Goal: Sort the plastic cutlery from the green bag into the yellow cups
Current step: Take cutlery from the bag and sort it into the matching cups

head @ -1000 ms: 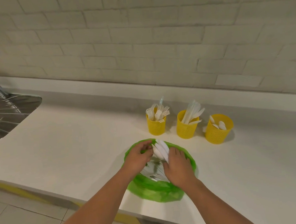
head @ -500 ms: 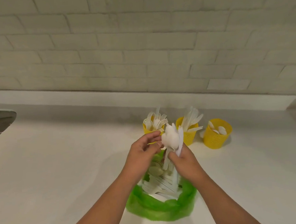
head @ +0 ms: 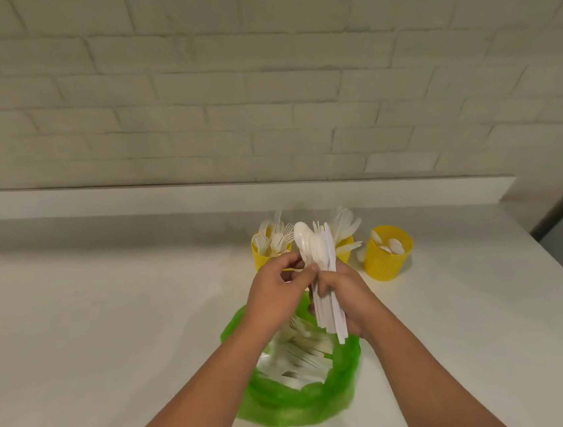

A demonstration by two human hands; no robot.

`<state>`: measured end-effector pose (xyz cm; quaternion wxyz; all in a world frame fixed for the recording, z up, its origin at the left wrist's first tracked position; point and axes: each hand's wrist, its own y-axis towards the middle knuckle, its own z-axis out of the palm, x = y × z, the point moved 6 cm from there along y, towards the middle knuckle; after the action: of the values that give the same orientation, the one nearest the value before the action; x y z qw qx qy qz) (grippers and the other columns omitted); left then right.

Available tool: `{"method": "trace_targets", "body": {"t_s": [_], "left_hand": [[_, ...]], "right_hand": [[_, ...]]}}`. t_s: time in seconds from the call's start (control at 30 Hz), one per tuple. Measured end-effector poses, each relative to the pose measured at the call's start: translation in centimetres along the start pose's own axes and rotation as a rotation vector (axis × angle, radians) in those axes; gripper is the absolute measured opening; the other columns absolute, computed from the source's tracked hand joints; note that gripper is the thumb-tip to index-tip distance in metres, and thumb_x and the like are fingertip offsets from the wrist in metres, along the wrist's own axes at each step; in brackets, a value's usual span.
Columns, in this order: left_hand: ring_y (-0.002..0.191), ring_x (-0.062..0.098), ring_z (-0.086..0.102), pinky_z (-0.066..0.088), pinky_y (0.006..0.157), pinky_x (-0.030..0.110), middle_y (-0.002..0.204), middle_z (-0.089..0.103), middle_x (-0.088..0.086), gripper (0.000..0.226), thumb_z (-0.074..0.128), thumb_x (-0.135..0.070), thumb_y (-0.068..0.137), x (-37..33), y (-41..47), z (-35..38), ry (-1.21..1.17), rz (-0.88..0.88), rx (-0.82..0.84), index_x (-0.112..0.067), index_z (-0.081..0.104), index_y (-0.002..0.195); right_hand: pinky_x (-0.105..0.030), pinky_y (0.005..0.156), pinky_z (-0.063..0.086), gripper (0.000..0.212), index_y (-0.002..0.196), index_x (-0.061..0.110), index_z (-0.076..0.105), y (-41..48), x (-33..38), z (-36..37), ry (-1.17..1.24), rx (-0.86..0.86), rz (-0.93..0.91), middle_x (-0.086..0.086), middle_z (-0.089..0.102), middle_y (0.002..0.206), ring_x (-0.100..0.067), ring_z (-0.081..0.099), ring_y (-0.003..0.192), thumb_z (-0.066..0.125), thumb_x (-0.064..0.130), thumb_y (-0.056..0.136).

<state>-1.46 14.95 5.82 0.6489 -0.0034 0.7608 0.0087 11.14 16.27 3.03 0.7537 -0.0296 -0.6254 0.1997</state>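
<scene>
A bundle of cutlery (head: pixel 324 278) is clasped in the closed right hand (head: pixel 350 296) and pinched by the left hand (head: pixel 274 293), above the green bag (head: pixel 302 407), hiding the middle yellow cup (head: pixel 345 252) on the table (head: pixel 112 333).

1. We face a pale painted brick wall (head: pixel 260 77).
2. We see a white ledge (head: pixel 203 200) along its foot.
3. Below us lies a white surface (head: pixel 94 317), evenly and softly lit.
</scene>
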Motion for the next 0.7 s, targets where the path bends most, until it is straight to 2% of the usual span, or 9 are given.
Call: {"method": "trace_targets", "body": {"t_s": [0.07, 0.13, 0.23, 0.3, 0.37, 0.43, 0.53, 0.6, 0.7], "left_hand": [[0.085, 0.014, 0.072, 0.056, 0.085, 0.037, 0.093, 0.077, -0.007, 0.014, 0.067, -0.035, 0.095, 0.2, -0.2, 0.7, 0.006, -0.051, -0.002, -0.032, 0.078, 0.104], [0.088, 0.007, 0.072, 0.057, 0.088, 0.037, 0.093, 0.077, -0.010, 0.019, 0.063, -0.040, 0.099, 0.8, -0.5, 2.0, -0.085, -0.164, 0.048, -0.031, 0.078, 0.105], [0.101, 0.012, 0.075, 0.059, 0.097, 0.040, 0.106, 0.079, -0.002, 0.033, 0.060, -0.045, 0.100, 1.5, -0.7, 4.5, -0.313, -0.337, 0.150, -0.020, 0.074, 0.116], [0.105, 0.015, 0.075, 0.057, 0.100, 0.040, 0.110, 0.079, 0.003, 0.034, 0.059, -0.044, 0.101, 1.8, -0.3, 5.4, -0.419, -0.382, 0.112, -0.018, 0.072, 0.120], [0.107, 0.016, 0.074, 0.054, 0.101, 0.040, 0.109, 0.079, 0.004, 0.035, 0.056, -0.045, 0.103, 2.2, 0.2, 6.2, -0.516, -0.413, 0.027, -0.020, 0.073, 0.120], [0.111, 0.020, 0.073, 0.054, 0.101, 0.038, 0.111, 0.079, 0.007, 0.039, 0.057, -0.046, 0.102, 2.5, 0.6, 7.4, -0.631, -0.449, -0.039, -0.017, 0.073, 0.122], [0.113, 0.024, 0.072, 0.055, 0.100, 0.036, 0.116, 0.076, 0.014, 0.045, 0.057, -0.045, 0.102, 2.3, 1.1, 9.3, -0.781, -0.480, -0.102, -0.010, 0.070, 0.127], [0.113, 0.025, 0.073, 0.055, 0.099, 0.036, 0.118, 0.076, 0.015, 0.048, 0.055, -0.047, 0.102, 1.7, 1.5, 10.5, -0.873, -0.495, -0.119, -0.008, 0.069, 0.127], [0.109, 0.025, 0.074, 0.056, 0.098, 0.039, 0.115, 0.077, 0.014, 0.044, 0.055, -0.044, 0.103, 1.0, 2.1, 11.9, -0.853, -0.472, -0.180, -0.009, 0.070, 0.125]], "right_hand": [[-0.042, 0.071, 0.048, 0.076, 0.128, 0.030, 0.059, 0.0, -0.2, -0.7, -0.067, -0.058, -0.023, -0.016, 0.067, 0.105, -0.029, 0.059, 0.085, 0.051, 0.005, 0.056], [-0.046, 0.076, 0.055, 0.067, 0.121, 0.034, 0.056, -0.1, -0.1, -1.4, -0.216, -0.109, -0.044, -0.015, 0.067, 0.112, -0.027, 0.065, 0.095, 0.054, 0.010, 0.059], [-0.052, 0.085, 0.060, 0.042, 0.118, 0.023, 0.047, -0.5, 0.6, -1.8, -0.441, -0.136, -0.088, -0.009, 0.065, 0.111, -0.024, 0.069, 0.101, 0.056, 0.016, 0.078], [-0.043, 0.086, 0.060, 0.030, 0.122, 0.018, 0.043, -0.7, 0.9, -1.8, -0.509, -0.101, -0.142, -0.006, 0.064, 0.114, -0.020, 0.068, 0.104, 0.054, 0.015, 0.094], [-0.030, 0.094, 0.055, 0.031, 0.135, 0.018, 0.041, -1.1, 1.2, -1.7, -0.591, -0.027, -0.218, 0.000, 0.060, 0.123, -0.012, 0.062, 0.115, 0.047, 0.017, 0.104], [-0.017, 0.102, 0.044, 0.041, 0.148, 0.021, 0.036, -1.1, 1.3, -2.3, -0.690, 0.015, -0.277, 0.004, 0.054, 0.134, -0.002, 0.053, 0.125, 0.040, 0.022, 0.107], [0.000, 0.097, 0.033, 0.043, 0.151, 0.023, 0.039, -1.0, 2.1, -3.8, -0.756, -0.027, -0.353, 0.002, 0.050, 0.134, 0.012, 0.045, 0.120, 0.038, 0.026, 0.108], [0.002, 0.089, 0.032, 0.038, 0.145, 0.020, 0.048, -0.8, 2.9, -5.2, -0.757, -0.111, -0.416, -0.005, 0.051, 0.125, 0.016, 0.045, 0.111, 0.040, 0.025, 0.108], [0.000, 0.083, 0.035, 0.033, 0.137, 0.015, 0.054, -0.3, 3.7, -6.9, -0.733, -0.191, -0.467, -0.006, 0.053, 0.116, 0.007, 0.050, 0.106, 0.043, 0.022, 0.107]]}}
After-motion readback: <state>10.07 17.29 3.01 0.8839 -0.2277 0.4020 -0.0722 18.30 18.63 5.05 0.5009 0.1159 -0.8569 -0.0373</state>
